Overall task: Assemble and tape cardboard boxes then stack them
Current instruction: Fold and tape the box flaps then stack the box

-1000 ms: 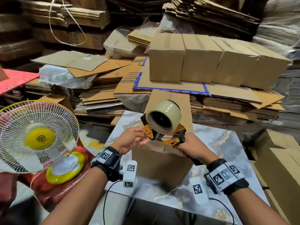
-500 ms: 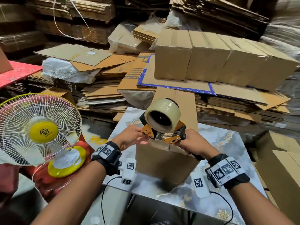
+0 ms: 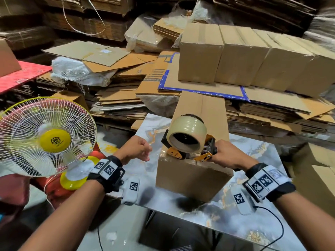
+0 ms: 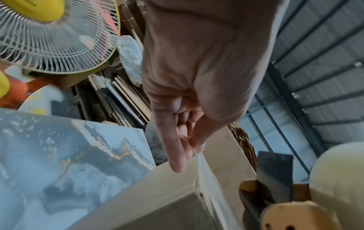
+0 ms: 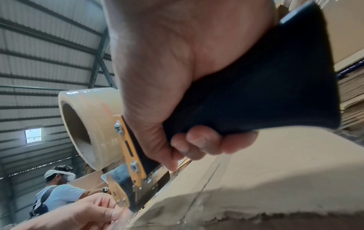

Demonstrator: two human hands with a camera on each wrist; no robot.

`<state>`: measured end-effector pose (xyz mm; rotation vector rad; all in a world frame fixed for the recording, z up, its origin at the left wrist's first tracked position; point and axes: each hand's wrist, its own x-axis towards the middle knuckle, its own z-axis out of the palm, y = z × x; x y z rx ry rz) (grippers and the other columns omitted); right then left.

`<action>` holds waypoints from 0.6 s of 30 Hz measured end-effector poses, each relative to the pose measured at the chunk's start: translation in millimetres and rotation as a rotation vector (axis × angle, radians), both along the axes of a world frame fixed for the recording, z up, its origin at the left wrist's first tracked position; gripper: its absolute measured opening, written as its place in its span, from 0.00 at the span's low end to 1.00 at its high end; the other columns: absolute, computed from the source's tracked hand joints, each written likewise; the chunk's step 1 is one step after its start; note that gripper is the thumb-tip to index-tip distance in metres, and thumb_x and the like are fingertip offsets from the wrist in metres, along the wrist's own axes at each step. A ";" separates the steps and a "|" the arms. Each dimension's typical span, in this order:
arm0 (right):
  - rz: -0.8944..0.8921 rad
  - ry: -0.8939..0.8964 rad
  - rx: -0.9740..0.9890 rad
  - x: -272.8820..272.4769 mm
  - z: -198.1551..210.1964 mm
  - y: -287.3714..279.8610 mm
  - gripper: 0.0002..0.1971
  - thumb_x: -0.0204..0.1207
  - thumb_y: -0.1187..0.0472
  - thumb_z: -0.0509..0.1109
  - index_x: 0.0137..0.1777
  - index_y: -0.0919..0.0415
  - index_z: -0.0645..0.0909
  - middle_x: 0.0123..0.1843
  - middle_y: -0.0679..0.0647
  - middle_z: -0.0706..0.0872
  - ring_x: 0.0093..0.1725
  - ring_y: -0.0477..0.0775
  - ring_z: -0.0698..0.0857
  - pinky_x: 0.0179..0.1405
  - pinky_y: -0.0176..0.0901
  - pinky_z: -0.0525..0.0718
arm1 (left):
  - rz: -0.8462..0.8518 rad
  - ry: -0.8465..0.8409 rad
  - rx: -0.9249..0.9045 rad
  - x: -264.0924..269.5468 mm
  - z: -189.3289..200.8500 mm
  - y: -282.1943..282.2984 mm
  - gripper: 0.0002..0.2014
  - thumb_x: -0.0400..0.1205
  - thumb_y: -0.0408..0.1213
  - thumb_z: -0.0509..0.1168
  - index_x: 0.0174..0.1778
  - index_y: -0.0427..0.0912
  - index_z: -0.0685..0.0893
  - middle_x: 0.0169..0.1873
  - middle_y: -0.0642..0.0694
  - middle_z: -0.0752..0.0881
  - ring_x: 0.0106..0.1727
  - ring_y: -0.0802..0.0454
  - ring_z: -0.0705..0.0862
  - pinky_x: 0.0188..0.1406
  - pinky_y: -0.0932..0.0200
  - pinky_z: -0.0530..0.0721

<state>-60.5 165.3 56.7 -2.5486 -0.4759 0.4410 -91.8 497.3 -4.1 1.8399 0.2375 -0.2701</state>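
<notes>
Two hands worked at a long cardboard box standing at centre frame on the marble-patterned bench. The right hand gripped the black handle of a tape dispenser pressed on the box's near top edge. The left hand, at centre left, pinched the clear tape end beside the box corner. A table fan stood at left.

A cardboard box stands on the table, with a tape dispenser resting on its near top edge. The right hand is at the dispenser's right side, the left hand just left of the box. A table fan stands left of the table. Behind the table lie stacks of flattened cardboard, and on them, at the right, a row of assembled boxes stands side by side.
</notes>
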 end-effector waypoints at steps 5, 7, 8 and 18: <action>-0.003 -0.027 -0.012 -2.0 -7.5 0.7 0.18 0.74 0.50 0.80 0.29 0.54 0.77 0.20 0.41 0.80 0.21 0.41 0.75 0.25 0.37 0.70 | 0.059 0.000 -0.016 0.5 -11.1 -2.6 0.08 0.82 0.16 0.61 0.42 0.25 0.85 0.26 0.43 0.85 0.25 0.49 0.85 0.29 0.60 0.88; -0.006 -0.036 -0.029 -3.1 -9.7 0.8 0.18 0.74 0.48 0.80 0.29 0.52 0.78 0.22 0.43 0.80 0.25 0.42 0.76 0.26 0.37 0.70 | 0.066 -0.003 -0.023 0.4 -16.8 -4.5 0.08 0.83 0.17 0.61 0.42 0.26 0.85 0.27 0.41 0.84 0.25 0.49 0.85 0.29 0.60 0.88; -0.005 -0.040 -0.036 -3.9 -11.0 1.1 0.18 0.74 0.48 0.80 0.28 0.51 0.77 0.23 0.43 0.80 0.25 0.43 0.75 0.26 0.37 0.69 | 0.065 -0.002 -0.032 0.7 -20.2 -5.2 0.08 0.83 0.18 0.62 0.42 0.26 0.85 0.27 0.41 0.83 0.25 0.49 0.85 0.30 0.60 0.88; -0.025 -0.036 -0.052 -7.5 -18.1 6.8 0.20 0.74 0.54 0.78 0.25 0.50 0.74 0.24 0.46 0.77 0.26 0.46 0.72 0.25 0.38 0.64 | 0.188 -0.003 -0.191 -8.5 -58.4 -33.5 0.12 0.84 0.19 0.62 0.34 0.30 0.82 0.28 0.37 0.83 0.25 0.50 0.84 0.31 0.57 0.90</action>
